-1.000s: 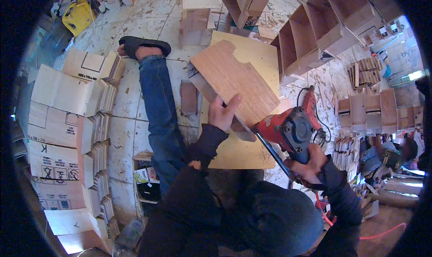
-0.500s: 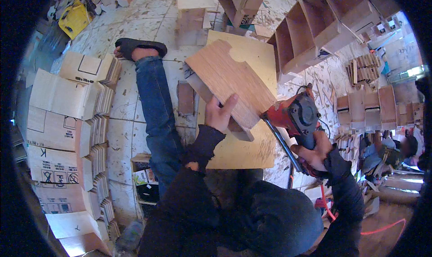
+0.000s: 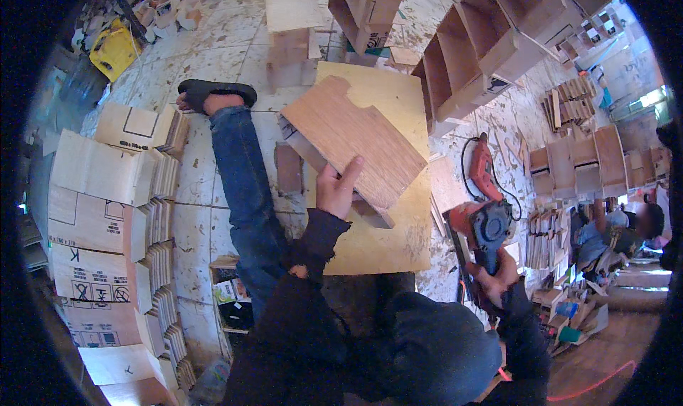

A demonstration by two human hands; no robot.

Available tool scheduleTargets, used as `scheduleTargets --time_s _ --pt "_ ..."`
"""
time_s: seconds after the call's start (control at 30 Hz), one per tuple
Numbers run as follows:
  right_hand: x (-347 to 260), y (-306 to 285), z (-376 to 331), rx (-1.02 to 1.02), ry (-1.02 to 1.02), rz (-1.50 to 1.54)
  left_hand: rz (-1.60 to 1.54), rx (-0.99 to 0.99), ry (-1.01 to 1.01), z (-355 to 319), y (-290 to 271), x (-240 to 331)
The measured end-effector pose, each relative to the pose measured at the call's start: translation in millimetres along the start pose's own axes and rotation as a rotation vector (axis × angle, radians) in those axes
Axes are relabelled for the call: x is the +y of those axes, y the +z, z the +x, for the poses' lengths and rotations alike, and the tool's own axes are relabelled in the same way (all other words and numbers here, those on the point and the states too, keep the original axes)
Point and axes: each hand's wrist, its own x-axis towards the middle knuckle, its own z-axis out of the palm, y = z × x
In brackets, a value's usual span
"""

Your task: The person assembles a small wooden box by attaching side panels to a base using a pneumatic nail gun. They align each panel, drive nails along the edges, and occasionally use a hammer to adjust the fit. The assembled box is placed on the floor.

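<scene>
My left hand (image 3: 337,190) grips the near edge of a brown wooden panel (image 3: 356,136), thumb on top; the other fingers are hidden beneath it. The panel has a notch cut in its far edge, and a lower wooden piece (image 3: 373,214) shows under it. They lie tilted over a yellowish board (image 3: 370,253) in front of me. To the right, my right hand (image 3: 496,278) is wrapped around the black handle of a red and black nail gun (image 3: 487,225). The nail gun is apart from the panel. Just beyond it lies another red power tool (image 3: 485,168) with a dark cord.
Stacked printed wooden panels (image 3: 92,214) line the left side. Open wooden compartment boxes (image 3: 462,57) stand at the far right. A yellow plastic object (image 3: 115,50) lies at the far left. My outstretched leg (image 3: 245,171) is left of the board. Another person (image 3: 615,235) sits at the right.
The nail gun in my right hand has moved off the panel's right corner, slightly right and toward me. My left hand still grips the panel. The red power tool beyond is now uncovered.
</scene>
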Motion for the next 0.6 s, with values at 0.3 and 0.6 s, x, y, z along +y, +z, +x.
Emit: scheduleTargets --time_s 0.3,0.6 --pt "37 14 -18 -0.011 0.098 -0.049 0.031 -0.133 -0.107 -40 -6 11" --pt "49 24 -20 -0.013 0.115 -0.070 -0.134 -0.063 -0.138 52 -32 39"
